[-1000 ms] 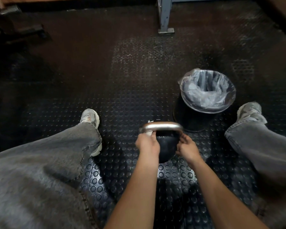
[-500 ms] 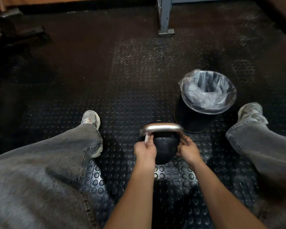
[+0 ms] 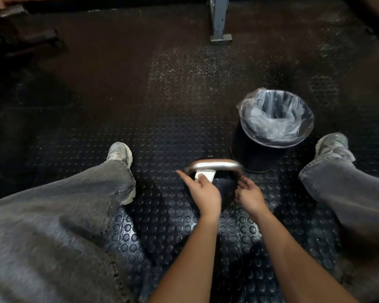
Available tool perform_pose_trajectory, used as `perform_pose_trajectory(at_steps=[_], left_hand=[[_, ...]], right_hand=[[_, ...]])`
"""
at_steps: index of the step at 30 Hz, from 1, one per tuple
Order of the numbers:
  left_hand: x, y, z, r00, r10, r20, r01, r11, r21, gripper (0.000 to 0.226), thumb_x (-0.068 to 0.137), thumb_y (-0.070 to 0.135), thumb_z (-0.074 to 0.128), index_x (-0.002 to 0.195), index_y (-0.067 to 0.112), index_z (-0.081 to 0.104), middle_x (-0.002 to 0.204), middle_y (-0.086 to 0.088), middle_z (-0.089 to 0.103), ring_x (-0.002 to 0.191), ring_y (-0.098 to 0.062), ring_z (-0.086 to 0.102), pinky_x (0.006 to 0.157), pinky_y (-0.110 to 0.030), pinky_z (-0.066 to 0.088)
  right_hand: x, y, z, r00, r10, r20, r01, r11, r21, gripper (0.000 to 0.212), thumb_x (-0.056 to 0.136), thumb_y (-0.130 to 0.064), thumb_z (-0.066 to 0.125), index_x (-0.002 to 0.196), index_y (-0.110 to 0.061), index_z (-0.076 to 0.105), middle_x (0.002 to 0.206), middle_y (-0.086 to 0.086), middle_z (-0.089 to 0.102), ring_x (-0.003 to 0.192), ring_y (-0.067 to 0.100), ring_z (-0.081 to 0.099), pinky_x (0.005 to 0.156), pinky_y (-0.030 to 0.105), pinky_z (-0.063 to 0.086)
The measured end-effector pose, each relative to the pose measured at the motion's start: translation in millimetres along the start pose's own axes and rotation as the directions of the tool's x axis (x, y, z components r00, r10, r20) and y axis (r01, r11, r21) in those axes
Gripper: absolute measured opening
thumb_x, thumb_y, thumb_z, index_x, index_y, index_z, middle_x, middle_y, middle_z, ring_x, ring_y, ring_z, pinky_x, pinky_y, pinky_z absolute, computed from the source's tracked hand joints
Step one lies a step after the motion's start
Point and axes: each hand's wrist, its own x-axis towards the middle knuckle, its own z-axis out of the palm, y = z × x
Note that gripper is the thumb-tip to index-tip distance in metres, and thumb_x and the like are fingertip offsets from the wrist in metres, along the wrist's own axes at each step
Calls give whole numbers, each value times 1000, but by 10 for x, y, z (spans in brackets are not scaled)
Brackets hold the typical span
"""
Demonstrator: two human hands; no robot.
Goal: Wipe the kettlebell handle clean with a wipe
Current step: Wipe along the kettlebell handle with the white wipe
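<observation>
A black kettlebell [image 3: 224, 189] with a shiny metal handle [image 3: 214, 165] stands on the studded rubber floor between my legs. My left hand [image 3: 202, 192] holds a white wipe [image 3: 205, 175] just under the left half of the handle, its index finger stretched out to the left. My right hand [image 3: 248, 194] grips the right upright of the handle where it meets the ball. Much of the ball is hidden behind both hands.
A black bin with a clear plastic liner [image 3: 276, 119] stands just beyond the kettlebell to the right. My legs in grey jeans and pale trainers [image 3: 120, 153] flank the spot. A grey metal post foot [image 3: 220, 37] stands at the far middle, dark equipment [image 3: 24, 33] at far left.
My left hand has slid the wipe from the handle's left corner to under its top bar, and the index finger has stretched out. My right hand keeps its hold.
</observation>
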Motion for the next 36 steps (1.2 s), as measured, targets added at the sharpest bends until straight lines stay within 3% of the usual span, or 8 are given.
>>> perform_pose_trajectory(at_steps=[4,12,17,20,24,27,30,36], left_hand=[[277,126,-54,951,-300,-74,231,848,-477,48,103,-3,35,150,6,33,150,-23,40,123,-34,53,104,-41,48],[351,83,-177,948,-316,-32,315,948,-42,40,100,35,56,86,-2,58,97,-19,71,96,-33,67,78,-32,50],[-68,147,143,983,-186,9,182,949,-257,61,107,11,37,160,22,10,122,-1,59,106,-4,62,95,-25,44],[-107,-63,61,994,-112,0,110,980,-163,64,107,16,37,157,37,1,87,7,59,71,9,58,70,-14,43],[185,74,25,975,-217,-52,172,880,-442,67,104,-1,34,159,28,9,159,-12,30,138,-27,44,111,-43,41],[373,62,-128,948,-301,-104,269,932,-245,26,104,16,49,126,5,56,130,-17,61,117,-30,61,98,-34,52],[462,-113,-278,931,-365,-20,365,931,-6,45,94,36,67,111,-7,65,102,-9,68,101,-21,64,84,-18,43],[263,146,-32,965,-261,19,256,928,-271,41,106,10,40,143,-7,43,138,-27,52,126,-40,53,101,-36,49]], right_hand=[[-4,-24,10,1000,-4,4,3,1000,8,75,86,12,49,153,-18,35,155,4,44,133,24,51,98,50,54],[-35,-43,14,1000,-2,-2,2,1000,-5,75,87,12,48,154,-17,33,155,2,42,135,25,49,97,51,54],[1,10,4,1000,-18,-14,18,999,-30,75,85,10,50,153,-16,35,154,6,46,135,26,50,108,48,46],[-2,3,-9,1000,-12,-11,12,1000,-27,75,85,9,51,154,-16,35,153,6,46,134,27,51,105,43,47],[-47,-42,0,1000,-4,2,4,1000,-12,74,88,11,49,154,-16,33,155,4,42,131,24,51,100,52,52],[-40,-43,-1,1000,-4,7,4,1000,-17,76,87,13,50,155,-16,33,155,4,43,121,21,57,98,52,54],[-36,-29,-16,1000,3,9,-3,1000,-23,76,87,12,51,155,-18,33,155,3,43,114,17,60,98,52,54],[-27,8,-13,1000,7,8,-7,999,-33,77,85,10,52,155,-17,32,155,3,43,132,24,52,101,48,52]])
